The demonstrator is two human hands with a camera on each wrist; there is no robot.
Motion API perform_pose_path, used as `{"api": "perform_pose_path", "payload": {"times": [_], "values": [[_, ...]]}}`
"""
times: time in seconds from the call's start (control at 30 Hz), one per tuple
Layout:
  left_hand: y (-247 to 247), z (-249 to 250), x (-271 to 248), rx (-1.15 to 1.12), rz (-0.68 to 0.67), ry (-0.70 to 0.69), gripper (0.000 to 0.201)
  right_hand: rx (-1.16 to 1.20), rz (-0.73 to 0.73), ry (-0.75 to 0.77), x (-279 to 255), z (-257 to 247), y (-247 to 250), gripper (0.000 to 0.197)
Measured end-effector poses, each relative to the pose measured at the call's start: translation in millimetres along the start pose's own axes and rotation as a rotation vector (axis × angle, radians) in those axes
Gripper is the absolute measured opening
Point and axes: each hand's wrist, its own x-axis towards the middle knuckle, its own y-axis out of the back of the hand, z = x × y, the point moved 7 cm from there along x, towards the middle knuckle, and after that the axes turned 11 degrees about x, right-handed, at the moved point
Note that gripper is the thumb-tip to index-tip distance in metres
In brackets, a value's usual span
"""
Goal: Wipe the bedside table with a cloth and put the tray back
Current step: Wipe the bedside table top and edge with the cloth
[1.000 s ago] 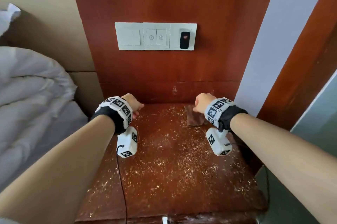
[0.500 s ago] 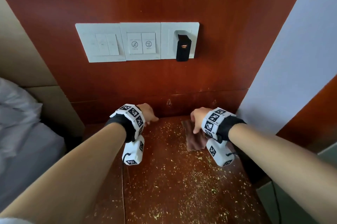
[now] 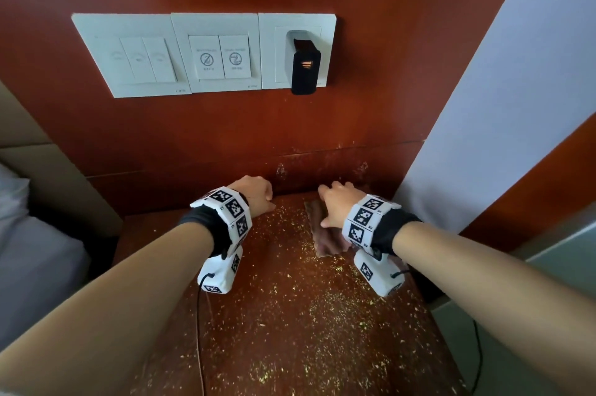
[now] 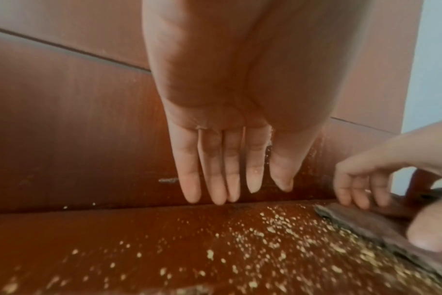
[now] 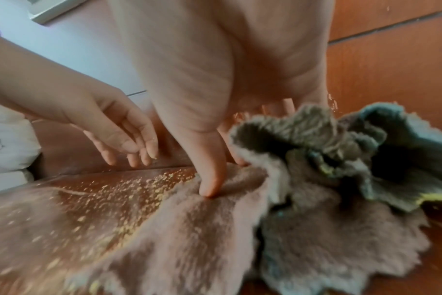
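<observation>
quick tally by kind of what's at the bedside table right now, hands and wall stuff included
hands: 2 (left hand, right hand)
cloth: 1
bedside table: 1
wall switch plates: 3
black plug-in adapter: 1
total: 8
No tray is in view.

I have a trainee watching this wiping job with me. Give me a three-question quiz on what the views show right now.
1. True or false: the right hand presses the cloth onto the bedside table.
2. What does the left hand hold? A) the cloth B) a tray C) nothing
3. Fill in: yellowish ____ are scattered over the tabletop.

Key: 1 true, its thumb and fingers push into the cloth. 2 C, its fingers are straight and empty. 3 crumbs.
</observation>
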Motion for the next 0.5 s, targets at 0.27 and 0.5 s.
{"api": "perform_pose_path", "payload": {"times": [0.27,0.5], "values": [[-21.0,13.0,-11.2,0.076,-0.046,-0.038,0.051,-0.081,-0.051,-0.031,-12.3,9.8,-8.6,0.072],[-35.8,10.0,-17.2,0.116,-0.038,-0.044,0.069,-0.064,0.004,-0.007,-12.5,16.0,-17.0,0.073]]}}
